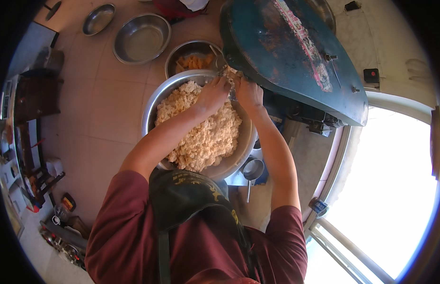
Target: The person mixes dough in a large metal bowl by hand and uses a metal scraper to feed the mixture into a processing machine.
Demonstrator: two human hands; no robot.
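A large steel basin (151, 102) in front of me is heaped with pale, crumbly dough (198, 135). Over its far rim, beside the edge of a green metal machine (277, 52), my two hands come close together. My left hand (214, 96) has its fingers bent around dough pieces. Just to its right, my right hand (249, 93) is closed at the same lumps, with its fingertips partly hidden under the machine's edge. A little dough shows between and beyond the fingers.
Behind the basin stands a steel bowl (171, 59) with orange pieces (195, 62) and a utensil handle. Two more steel bowls, one large (141, 39) and one small (99, 20), sit on the tiled floor. A small saucepan (253, 168) is right of the basin.
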